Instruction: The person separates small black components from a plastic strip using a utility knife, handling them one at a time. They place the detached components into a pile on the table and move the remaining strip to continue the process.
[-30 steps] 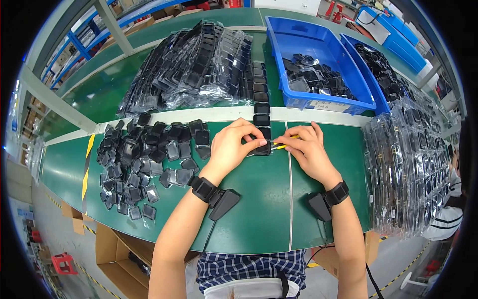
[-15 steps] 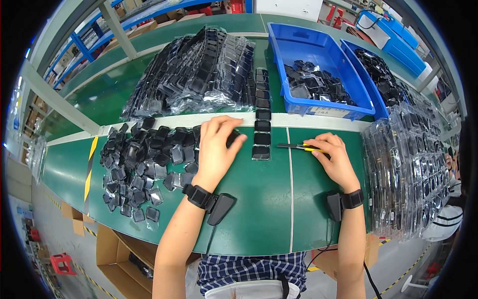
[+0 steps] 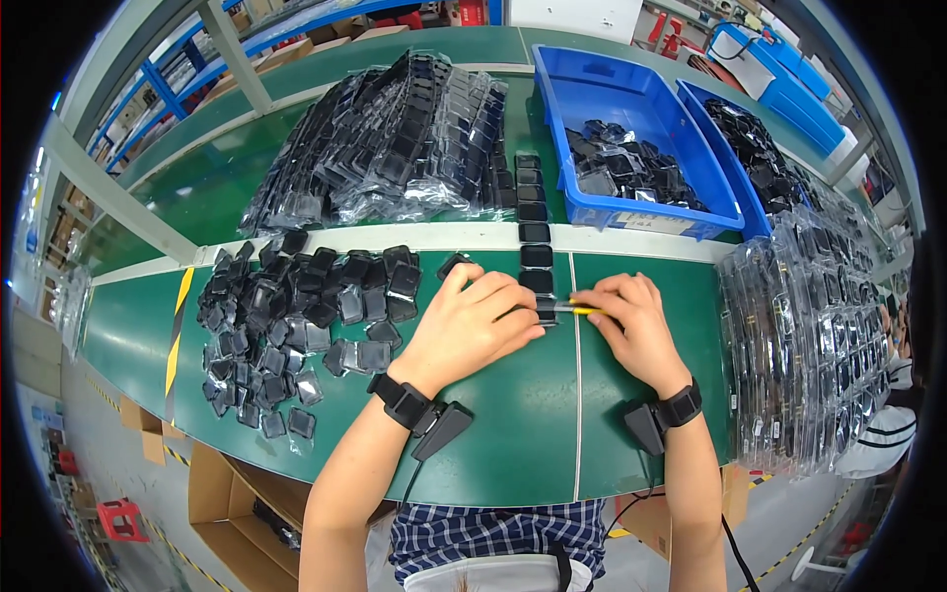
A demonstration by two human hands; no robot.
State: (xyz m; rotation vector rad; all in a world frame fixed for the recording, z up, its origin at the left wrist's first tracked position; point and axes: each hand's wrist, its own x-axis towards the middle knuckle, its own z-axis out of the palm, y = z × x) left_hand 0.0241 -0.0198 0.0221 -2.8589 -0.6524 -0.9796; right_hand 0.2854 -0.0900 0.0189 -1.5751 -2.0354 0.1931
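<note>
A long strip of clear plastic pockets with dark square pieces (image 3: 535, 233) runs across the table's front ledge toward me. My left hand (image 3: 472, 326) grips its near end, the fingertips hiding part of the last pockets. In my right hand (image 3: 636, 318) is a yellow utility knife (image 3: 589, 311), its blade pointing left and lying over the strip near my left fingertips. One loose pocketed piece (image 3: 453, 263) lies just beyond my left hand. To the left spreads a heap of single cut pieces (image 3: 286, 306).
Behind the ledge lies a tall pile of uncut strips (image 3: 395, 138). A blue bin (image 3: 641, 215) with dark pieces stands at the back right, with a second blue bin (image 3: 725, 163) beside it. Stacked clear trays (image 3: 804, 335) crowd the right edge.
My left hand has moved right from beside the heap onto the strip's near end. The strip has shifted slightly right and nearer. My right hand has brought the knife leftward over it.
</note>
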